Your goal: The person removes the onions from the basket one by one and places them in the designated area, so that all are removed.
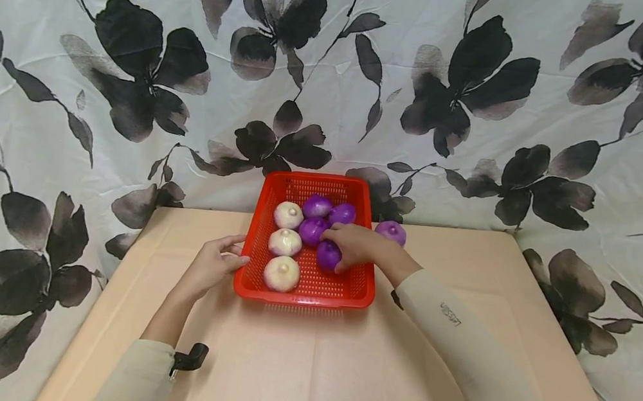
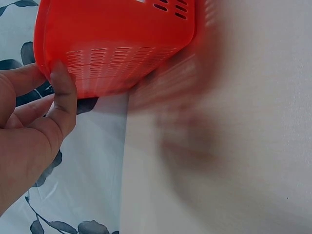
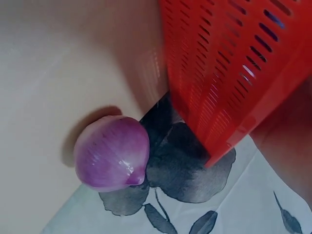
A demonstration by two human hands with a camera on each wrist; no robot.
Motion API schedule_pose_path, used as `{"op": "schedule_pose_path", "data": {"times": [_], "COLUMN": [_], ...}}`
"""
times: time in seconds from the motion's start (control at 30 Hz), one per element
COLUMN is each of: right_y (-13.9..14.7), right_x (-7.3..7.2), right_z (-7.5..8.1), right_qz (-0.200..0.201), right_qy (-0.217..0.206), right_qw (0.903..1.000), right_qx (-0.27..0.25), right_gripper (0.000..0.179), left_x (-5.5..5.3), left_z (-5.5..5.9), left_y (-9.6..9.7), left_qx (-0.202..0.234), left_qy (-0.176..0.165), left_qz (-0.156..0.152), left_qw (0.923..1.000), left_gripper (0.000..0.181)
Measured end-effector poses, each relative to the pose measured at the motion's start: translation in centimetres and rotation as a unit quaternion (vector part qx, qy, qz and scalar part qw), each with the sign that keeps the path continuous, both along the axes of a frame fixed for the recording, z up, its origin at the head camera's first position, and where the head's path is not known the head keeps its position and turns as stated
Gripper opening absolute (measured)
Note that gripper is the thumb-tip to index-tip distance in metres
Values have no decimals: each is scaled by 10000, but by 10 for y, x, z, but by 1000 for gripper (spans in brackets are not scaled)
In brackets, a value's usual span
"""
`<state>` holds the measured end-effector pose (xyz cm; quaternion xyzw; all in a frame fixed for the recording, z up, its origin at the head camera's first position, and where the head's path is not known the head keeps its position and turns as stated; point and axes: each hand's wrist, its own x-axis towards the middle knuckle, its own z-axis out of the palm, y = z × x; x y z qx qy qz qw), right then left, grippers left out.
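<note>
A red plastic basket [image 1: 303, 299] stands on the table. Down its left side run three white onions [image 1: 282, 274], and several purple onions [image 1: 312, 231] lie in its middle and far right. My right hand [image 1: 355, 242] reaches over the right rim and grips a purple onion [image 1: 328, 255] inside the basket. The left hand [image 2: 36, 122] pinches the basket's left rim between thumb and fingers. Outside the basket, to its right, another purple onion [image 3: 112, 153] sits on the table near the far edge. In the right wrist view the basket wall hides the right hand's fingers.
The light wooden table [image 1: 305, 367] extends in front of the basket and to both sides. Right behind its far edge hangs a white cloth [image 1: 361, 146] with dark flowers.
</note>
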<state>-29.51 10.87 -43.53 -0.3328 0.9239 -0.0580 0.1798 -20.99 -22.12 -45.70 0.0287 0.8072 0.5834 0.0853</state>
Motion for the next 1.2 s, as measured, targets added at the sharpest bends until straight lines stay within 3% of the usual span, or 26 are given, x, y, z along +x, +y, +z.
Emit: {"op": "schedule_pose_path", "data": {"times": [0.23, 0.47, 0.9, 1.2], "right_y": [10, 21, 45, 87], "right_x": [7, 14, 16, 4], "right_z": [10, 18, 32, 30], "right_qz": [-102, -288, -680, -1523], "right_qy": [-221, -324, -235, 343], "right_qw": [9966, 9862, 9502, 9216], "right_qx": [-782, -1598, -3032, -3553], "right_gripper": [76, 76, 78, 82], "left_x": [1, 1, -1, -1], "left_z": [-2, -3, -4, -4], "left_y": [-1, -2, -1, -2], "left_qx": [-26, -30, 66, -31], "left_qy": [47, 42, 107, 96], "left_qz": [27, 18, -17, 21], "left_qw": [10000, 10000, 9999, 9999], "left_gripper": [57, 57, 57, 56]}}
